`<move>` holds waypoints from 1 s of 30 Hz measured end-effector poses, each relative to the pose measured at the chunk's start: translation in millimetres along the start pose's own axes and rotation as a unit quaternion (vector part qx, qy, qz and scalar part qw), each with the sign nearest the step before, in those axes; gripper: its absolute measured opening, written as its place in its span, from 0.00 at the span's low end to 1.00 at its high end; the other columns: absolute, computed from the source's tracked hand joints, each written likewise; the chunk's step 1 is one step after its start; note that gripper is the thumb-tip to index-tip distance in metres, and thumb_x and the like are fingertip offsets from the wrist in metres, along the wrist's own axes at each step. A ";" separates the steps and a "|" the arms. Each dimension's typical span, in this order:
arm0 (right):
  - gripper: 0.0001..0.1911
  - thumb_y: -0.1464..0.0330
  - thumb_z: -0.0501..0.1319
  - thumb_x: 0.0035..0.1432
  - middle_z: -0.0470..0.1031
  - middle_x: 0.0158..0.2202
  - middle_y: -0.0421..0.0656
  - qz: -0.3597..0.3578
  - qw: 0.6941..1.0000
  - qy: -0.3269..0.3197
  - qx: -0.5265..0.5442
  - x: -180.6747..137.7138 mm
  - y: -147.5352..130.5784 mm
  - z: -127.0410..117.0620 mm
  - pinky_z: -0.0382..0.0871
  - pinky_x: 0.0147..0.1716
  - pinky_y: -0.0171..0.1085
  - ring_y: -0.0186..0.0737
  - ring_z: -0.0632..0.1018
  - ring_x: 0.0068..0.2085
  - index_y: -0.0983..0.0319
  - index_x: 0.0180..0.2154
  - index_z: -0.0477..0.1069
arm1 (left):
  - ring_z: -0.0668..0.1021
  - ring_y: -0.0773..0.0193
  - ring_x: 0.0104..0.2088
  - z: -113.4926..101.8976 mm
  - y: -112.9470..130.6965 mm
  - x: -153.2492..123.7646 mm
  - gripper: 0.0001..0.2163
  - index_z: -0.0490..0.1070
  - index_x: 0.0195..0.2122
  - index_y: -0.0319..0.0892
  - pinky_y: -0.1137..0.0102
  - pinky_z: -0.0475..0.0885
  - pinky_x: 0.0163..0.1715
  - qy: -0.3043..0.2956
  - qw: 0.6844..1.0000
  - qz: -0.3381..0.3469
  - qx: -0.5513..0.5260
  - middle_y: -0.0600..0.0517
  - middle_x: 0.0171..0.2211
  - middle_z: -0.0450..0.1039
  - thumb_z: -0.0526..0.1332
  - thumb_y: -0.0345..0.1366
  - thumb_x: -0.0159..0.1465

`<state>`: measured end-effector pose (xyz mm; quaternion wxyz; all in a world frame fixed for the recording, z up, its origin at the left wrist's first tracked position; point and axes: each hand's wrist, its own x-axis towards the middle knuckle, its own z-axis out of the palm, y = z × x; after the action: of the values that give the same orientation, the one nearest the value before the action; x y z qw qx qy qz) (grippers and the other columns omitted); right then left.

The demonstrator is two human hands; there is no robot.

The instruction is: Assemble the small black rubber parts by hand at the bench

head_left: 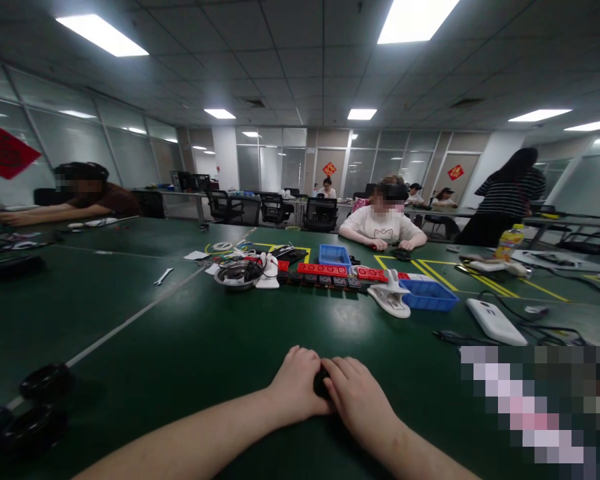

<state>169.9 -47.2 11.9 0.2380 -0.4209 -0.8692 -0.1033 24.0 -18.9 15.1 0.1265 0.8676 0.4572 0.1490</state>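
Observation:
Both my hands meet low over the green table point(220, 360), close to my body. Between them shows a small black object point(321, 382), dark and rounded at its visible edge; most of it is hidden by my fingers, so its kind cannot be told. My left hand point(299, 383) is closed around its left side. From the right, my right hand point(361, 395) presses curled fingers against it. Ahead of my hands lie a white clamp point(391, 297) and a row of red and black blocks point(325, 273).
Beyond my hands are a blue bin point(427, 295), another blue bin point(334, 255), and a dish with cables point(235, 277). A wrench point(163, 277) lies left, black rings point(45, 393) nearer. On the right are a white device point(495, 320) and a bottle point(509, 243). A person point(383, 223) sits opposite.

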 end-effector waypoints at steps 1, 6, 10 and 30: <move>0.15 0.73 0.45 0.61 0.72 0.35 0.49 -0.003 1.000 0.005 0.009 0.8 3.9 1.2 0.70 0.35 0.45 0.44 0.73 0.35 0.66 0.42 0.68 | 0.71 0.56 0.37 2.0 -1.9 3.7 0.16 0.68 0.30 0.39 0.57 0.58 0.51 0.003 1.000 0.001 -0.002 0.50 0.32 0.68 0.64 0.45 0.46; 0.14 0.66 0.48 0.61 0.68 0.39 0.50 0.017 0.998 0.033 0.060 -0.3 15.9 1.3 0.68 0.37 0.46 0.46 0.70 0.38 0.62 0.43 0.68 | 0.69 0.58 0.35 13.3 -11.1 10.6 0.18 0.67 0.29 0.39 0.63 0.64 0.43 0.014 0.999 0.008 -0.044 0.51 0.31 0.66 0.65 0.46 0.44; 0.16 0.62 0.56 0.56 0.67 0.34 0.49 0.019 0.995 0.013 0.099 2.4 19.8 -0.4 0.69 0.32 0.45 0.45 0.71 0.35 0.63 0.44 0.68 | 0.68 0.59 0.36 18.6 -18.5 8.2 0.17 0.67 0.32 0.40 0.62 0.62 0.45 0.020 0.995 0.008 -0.094 0.51 0.33 0.65 0.66 0.43 0.45; 0.10 0.67 0.53 0.61 0.72 0.48 0.35 -0.111 0.957 -0.063 0.261 -14.9 22.1 16.8 0.52 0.58 0.48 0.39 0.74 0.47 0.54 0.33 0.74 | 0.68 0.58 0.46 -7.2 -26.1 9.6 0.13 0.71 0.39 0.49 0.49 0.38 0.59 -0.160 0.961 0.163 -0.153 0.53 0.41 0.65 0.63 0.42 0.52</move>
<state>189.6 -37.2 -10.6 0.2717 -0.2506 -0.9203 0.1282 6.7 4.0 13.9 0.3031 0.9133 0.2548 0.0956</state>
